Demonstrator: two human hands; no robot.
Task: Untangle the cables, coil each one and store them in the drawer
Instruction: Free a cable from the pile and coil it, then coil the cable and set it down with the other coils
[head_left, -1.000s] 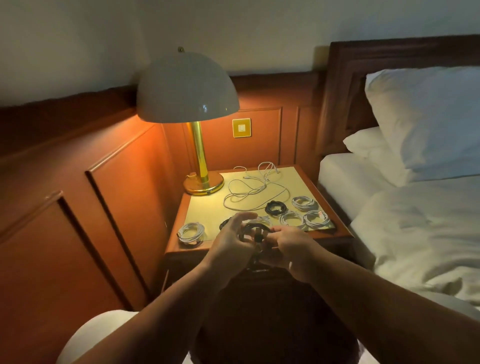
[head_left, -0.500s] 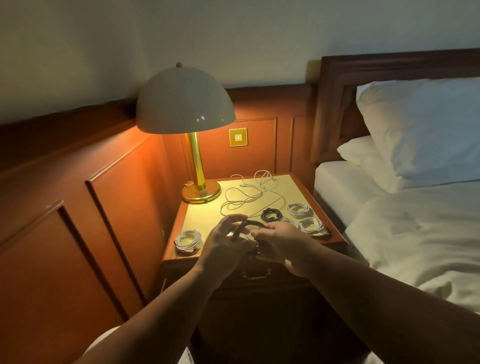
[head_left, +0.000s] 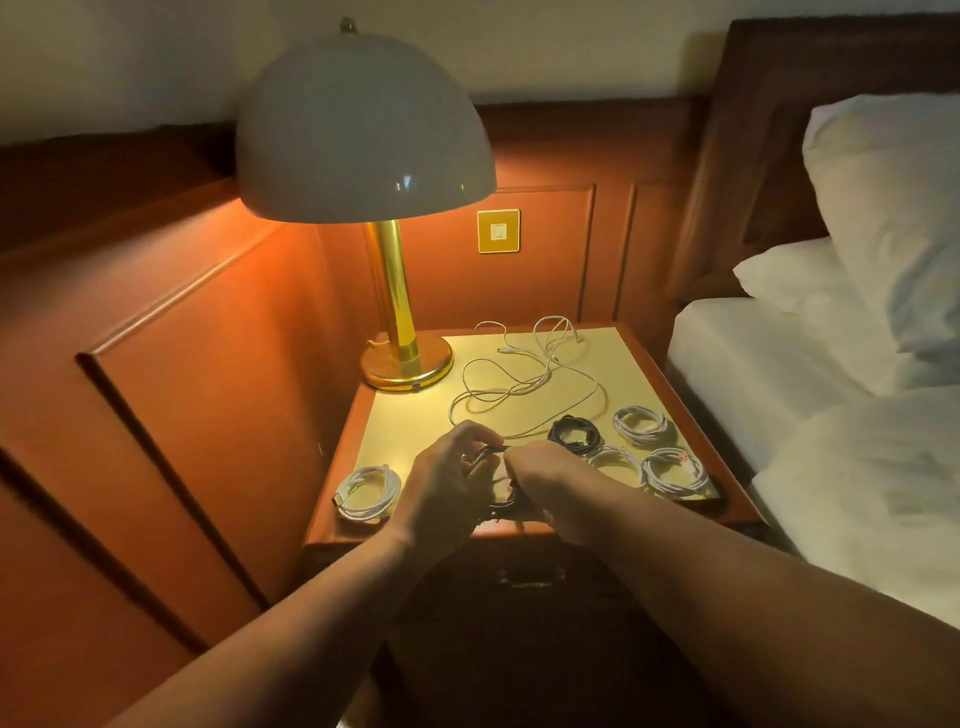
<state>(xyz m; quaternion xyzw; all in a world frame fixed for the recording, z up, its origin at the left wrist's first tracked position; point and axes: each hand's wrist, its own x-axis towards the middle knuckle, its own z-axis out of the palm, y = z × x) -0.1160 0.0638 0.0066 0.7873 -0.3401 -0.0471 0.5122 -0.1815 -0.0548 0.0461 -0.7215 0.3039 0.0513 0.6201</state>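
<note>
Single head-worn wide-angle view, close above the nightstand (head_left: 405, 415), facing forward and down: lamp (head_left: 363, 130) at 11 o'clock, bed (head_left: 831, 441) at 3 o'clock, both forearms entering from 6 o'clock.

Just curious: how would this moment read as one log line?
step: coiling | left hand + right hand: grip black cable | loose white cable: uncoiled | drawer: closed

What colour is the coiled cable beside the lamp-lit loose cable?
Black coiled cable, seen in the head view.
</note>
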